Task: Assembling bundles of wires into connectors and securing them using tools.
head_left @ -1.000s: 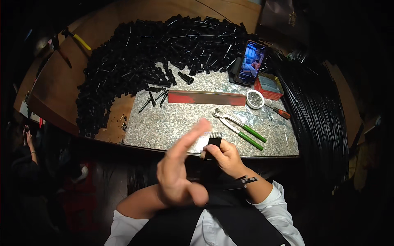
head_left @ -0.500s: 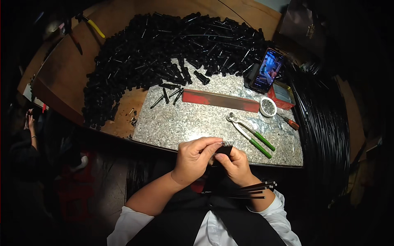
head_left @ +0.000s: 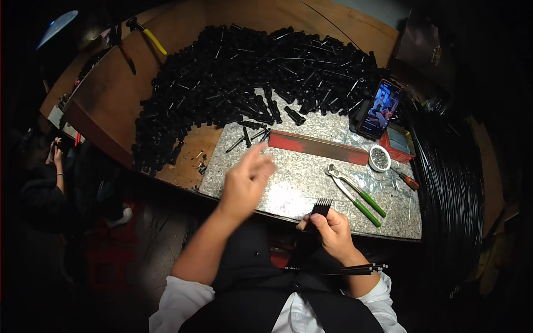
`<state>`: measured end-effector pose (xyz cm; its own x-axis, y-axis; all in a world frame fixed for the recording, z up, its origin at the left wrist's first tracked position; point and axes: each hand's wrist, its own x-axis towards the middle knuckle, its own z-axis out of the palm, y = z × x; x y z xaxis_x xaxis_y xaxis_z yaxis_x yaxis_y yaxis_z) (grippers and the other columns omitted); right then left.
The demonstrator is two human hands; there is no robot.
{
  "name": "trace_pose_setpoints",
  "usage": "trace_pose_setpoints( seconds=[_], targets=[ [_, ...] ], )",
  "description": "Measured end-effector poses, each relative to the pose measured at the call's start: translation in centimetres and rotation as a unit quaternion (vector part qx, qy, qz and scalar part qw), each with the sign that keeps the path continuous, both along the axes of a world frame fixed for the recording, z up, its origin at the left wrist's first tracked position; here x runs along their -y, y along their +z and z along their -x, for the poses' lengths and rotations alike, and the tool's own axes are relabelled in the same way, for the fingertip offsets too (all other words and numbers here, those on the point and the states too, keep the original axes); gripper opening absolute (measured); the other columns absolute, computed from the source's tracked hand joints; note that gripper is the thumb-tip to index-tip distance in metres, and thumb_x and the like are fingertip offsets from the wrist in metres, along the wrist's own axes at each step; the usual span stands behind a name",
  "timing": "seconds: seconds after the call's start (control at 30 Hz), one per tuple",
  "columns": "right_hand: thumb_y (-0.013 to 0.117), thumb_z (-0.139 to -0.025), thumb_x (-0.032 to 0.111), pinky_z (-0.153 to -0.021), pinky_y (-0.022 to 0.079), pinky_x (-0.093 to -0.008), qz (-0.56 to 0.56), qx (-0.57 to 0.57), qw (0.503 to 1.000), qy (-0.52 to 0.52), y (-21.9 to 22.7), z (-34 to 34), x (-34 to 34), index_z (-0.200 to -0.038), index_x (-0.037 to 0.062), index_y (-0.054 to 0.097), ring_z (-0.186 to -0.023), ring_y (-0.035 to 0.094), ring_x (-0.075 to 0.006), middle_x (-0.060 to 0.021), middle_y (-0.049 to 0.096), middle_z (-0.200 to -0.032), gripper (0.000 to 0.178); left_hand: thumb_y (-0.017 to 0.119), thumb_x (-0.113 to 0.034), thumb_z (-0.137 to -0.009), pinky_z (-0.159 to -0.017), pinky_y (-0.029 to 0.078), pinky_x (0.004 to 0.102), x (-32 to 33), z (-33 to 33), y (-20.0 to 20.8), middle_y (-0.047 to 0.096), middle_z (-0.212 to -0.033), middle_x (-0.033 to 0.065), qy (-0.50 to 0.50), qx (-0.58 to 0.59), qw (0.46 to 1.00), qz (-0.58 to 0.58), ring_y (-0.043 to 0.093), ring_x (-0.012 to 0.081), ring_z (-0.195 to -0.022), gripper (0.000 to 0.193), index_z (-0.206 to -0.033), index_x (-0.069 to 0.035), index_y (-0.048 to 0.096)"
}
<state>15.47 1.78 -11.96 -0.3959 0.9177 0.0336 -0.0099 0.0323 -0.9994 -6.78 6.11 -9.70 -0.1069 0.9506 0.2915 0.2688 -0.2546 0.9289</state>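
Observation:
Between the thumb and fingers of my right hand (head_left: 337, 233) is a flat row of thin black rods (head_left: 321, 207) with bright tips pointing up, just off the table's near edge. My left hand (head_left: 247, 180), slightly blurred, hovers over the near left of the speckled tabletop (head_left: 294, 191). Its fingers are stretched and apart, and nothing shows in them. Beyond its fingertips lie a few loose black parts with thin stems (head_left: 244, 137), left of a long red and brown bar (head_left: 316, 147). More black rods with pale ends (head_left: 363, 270) lie across my right forearm.
A large heap of black tubular parts (head_left: 222, 77) fills the back. Green-handled pincers (head_left: 358, 197), a white cup of small metal pieces (head_left: 380, 159), a screwdriver (head_left: 410, 180) and a propped phone (head_left: 380, 108) stand right. Long black rods (head_left: 449, 177) lie beyond; another person (head_left: 55, 166) is far left.
My left hand has left the rods and moved up and left over the table, its fingers opening out. My right hand keeps hold of the rods. The view has shifted slightly.

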Motion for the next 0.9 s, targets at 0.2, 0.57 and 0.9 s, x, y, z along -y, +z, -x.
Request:
trace_pose_setpoints(
  seconds=[0.2,0.57,0.9],
  targets=[
    [0.047,-0.097,0.015,-0.074,0.049,-0.0276,0.023,-0.021,0.999,-0.007,0.5,0.5,0.6,-0.088,-0.0024,0.061,-0.078,0.062,-0.0134,-0.0072,0.066,-0.082,0.024,0.063,-0.011,-0.083,-0.078,0.049,0.0358,-9.0,12.7,-5.2,0.062,-0.098,0.0180,0.263,-0.301,0.915,-0.059,0.062,0.0318,-0.086,0.036,-0.115,0.001,0.056],
    [0.047,-0.097,0.015,-0.073,0.050,-0.0274,-0.012,0.024,1.000,0.011,0.6,0.3,-0.1,-0.091,-0.0017,0.057,-0.077,0.062,-0.0132,-0.0079,0.066,-0.083,0.021,0.067,-0.004,-0.075,-0.081,0.046,0.0442,-12.0,14.8,-5.1,0.054,-0.098,0.0193,0.251,-0.455,0.854,0.022,0.054,0.0402,-0.094,0.021,-0.093,0.002,0.057],
    [0.047,-0.097,0.017,-0.068,0.047,-0.0250,0.017,-0.015,1.000,-0.014,0.1,0.3,0.0,-0.088,-0.0010,0.061,-0.073,0.059,-0.0093,-0.0047,0.065,-0.079,0.024,0.055,0.006,-0.082,-0.074,0.047,0.0231,-2.3,3.2,-0.7,0.061,-0.089,0.0071,0.015,0.193,0.980,-0.035,0.059,0.0125,-0.082,0.036,-0.117,0.001,0.053]
  ],
)
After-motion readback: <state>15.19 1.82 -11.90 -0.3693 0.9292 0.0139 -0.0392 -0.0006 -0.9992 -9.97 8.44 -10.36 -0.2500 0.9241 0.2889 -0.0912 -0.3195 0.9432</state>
